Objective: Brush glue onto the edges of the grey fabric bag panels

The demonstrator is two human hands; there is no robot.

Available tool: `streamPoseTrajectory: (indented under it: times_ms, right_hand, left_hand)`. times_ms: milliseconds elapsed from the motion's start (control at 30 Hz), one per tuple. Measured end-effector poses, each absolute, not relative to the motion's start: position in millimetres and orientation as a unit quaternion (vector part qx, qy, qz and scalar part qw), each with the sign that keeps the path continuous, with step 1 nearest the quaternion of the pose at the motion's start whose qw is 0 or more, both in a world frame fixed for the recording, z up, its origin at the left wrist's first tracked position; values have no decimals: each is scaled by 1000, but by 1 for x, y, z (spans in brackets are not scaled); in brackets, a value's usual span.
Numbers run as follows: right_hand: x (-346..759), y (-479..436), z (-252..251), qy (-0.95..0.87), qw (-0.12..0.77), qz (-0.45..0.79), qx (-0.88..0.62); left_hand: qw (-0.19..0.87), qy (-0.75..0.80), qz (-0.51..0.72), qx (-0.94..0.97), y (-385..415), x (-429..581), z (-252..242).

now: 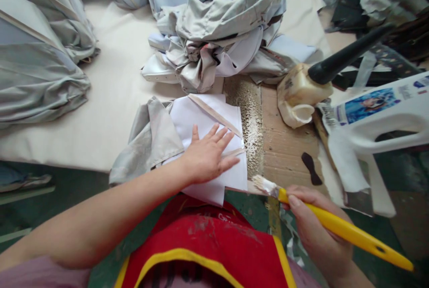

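White sheet (204, 120) lies under the left hand (206, 156), fingers (219, 138) spread flat, while the right hand (315, 221) pinches a yellow-handled brush (351, 232) just beside the sheet's edge.

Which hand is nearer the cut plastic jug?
Right. The right hand, gripping a yellow brush, sits below the jug, not touching it. The left hand lies farther away, flat on a white panel.

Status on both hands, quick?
Left hand flat on white sheet, sheet lying on grey fabric. Right hand gripping yellow-handled brush, bristles just right of sheet's corner. Cut plastic jug nearby, upper right.
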State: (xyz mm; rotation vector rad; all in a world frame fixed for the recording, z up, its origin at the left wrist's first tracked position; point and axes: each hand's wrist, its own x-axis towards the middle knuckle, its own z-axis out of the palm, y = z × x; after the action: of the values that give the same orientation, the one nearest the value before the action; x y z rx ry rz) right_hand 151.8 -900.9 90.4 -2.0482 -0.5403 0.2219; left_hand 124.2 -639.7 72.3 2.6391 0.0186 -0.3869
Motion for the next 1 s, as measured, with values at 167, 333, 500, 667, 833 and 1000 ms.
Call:
streamPoseTrajectory:
  times_ms: [167, 333, 500, 667, 833, 1000]
  right_hand:
    - [151, -883, 66, -345, 434, 140, -821]
    - [143, -894, 54, -347, 413, 168, -825]
    - [152, -921, 59, -233, 454, 163, -844]
    - [169, -919, 66, -125, 538, 83, -829]
    - [181, -915, 82, -110, 571, 11, -814]
    - [195, -930, 100, -106, 548, -85, -826]
  left_hand:
    - [126, -31, -68, 989, -648, 29, 73]
    - [17, -26, 82, 996, -650, -19, 15]
    - [31, -15, 217, 976, -649, -22, -19]
    - [1, 5, 251, 968, -643, -5, -10]
    - [-54, -55, 192, 978, -627, 15, 50]
    - [-62, -108, 195, 973, -590, 35, 178]
